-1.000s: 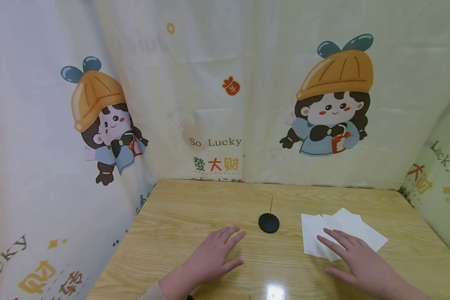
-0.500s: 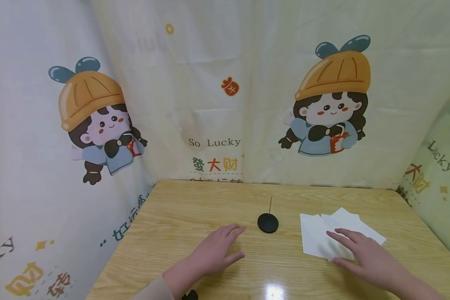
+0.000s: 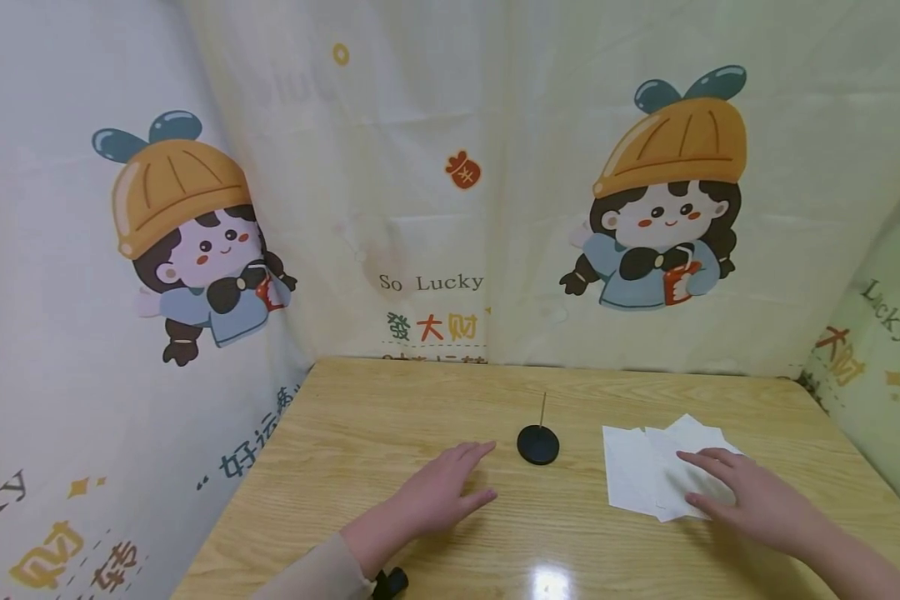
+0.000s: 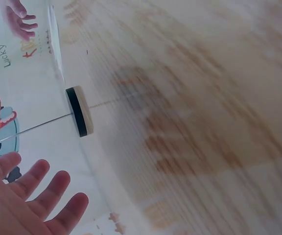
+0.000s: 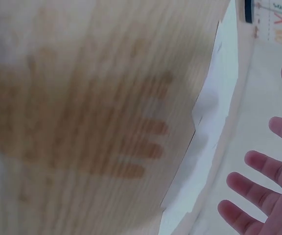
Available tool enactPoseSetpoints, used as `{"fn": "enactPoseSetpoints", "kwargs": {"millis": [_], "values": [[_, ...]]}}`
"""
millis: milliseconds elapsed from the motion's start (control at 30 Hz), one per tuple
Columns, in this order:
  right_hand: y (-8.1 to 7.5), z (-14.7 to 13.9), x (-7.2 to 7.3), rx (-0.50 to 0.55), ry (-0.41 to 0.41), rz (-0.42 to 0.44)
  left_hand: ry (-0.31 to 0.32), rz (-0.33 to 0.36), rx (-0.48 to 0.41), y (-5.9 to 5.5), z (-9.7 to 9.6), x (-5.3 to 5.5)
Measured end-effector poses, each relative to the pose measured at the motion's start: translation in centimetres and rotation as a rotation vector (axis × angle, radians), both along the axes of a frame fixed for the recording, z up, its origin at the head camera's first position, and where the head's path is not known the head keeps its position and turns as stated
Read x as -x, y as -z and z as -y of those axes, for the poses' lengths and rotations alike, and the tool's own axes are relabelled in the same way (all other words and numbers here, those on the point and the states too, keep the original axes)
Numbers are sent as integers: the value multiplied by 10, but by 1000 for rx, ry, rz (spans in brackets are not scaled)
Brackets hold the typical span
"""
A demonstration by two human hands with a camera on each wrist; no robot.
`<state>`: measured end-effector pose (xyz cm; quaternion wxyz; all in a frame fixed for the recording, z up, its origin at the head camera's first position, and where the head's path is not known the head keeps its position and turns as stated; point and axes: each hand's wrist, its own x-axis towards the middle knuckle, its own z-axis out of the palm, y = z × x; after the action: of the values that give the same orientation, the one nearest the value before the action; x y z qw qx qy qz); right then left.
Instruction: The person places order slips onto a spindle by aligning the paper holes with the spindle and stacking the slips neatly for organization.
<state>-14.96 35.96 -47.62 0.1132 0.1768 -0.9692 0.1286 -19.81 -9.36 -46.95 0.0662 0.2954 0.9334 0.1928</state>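
Observation:
A bill spike (image 3: 537, 444), with a round black base and a thin upright rod, stands near the middle of the wooden table; the left wrist view shows its base (image 4: 80, 111) side on. To its left and nearer the person, my left hand (image 3: 441, 493) hovers with fingers extended and nothing held. Several white paper sheets (image 3: 633, 471) lie overlapped at the right. Over their right part is my right hand (image 3: 757, 502), fingers spread and holding nothing. It hides some of the sheets. In the right wrist view those fingers (image 5: 263, 164) appear apart from the paper (image 5: 204, 117).
The wooden table (image 3: 390, 400) reaches back to a printed curtain (image 3: 420, 208), which also hangs along the left and right sides. A small black object (image 3: 393, 582) shows beneath the left sleeve (image 3: 322, 571).
My right hand has drawn rightward across the papers, uncovering more of their left part. My left hand has shifted slightly forward and right. Bill spike and sheets stay in place.

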Motion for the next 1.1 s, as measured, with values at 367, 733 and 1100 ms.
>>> {"fn": "enactPoseSetpoints", "kwargs": {"millis": [367,733,1100], "values": [[1,-24,26,68,39,169,-55,93,-80,1,-15,15],[4,-46,42,64,100,233,-107,160,-105,3,-30,29],[12,-69,62,59,127,244,-143,201,-101,3,-45,41]]}}
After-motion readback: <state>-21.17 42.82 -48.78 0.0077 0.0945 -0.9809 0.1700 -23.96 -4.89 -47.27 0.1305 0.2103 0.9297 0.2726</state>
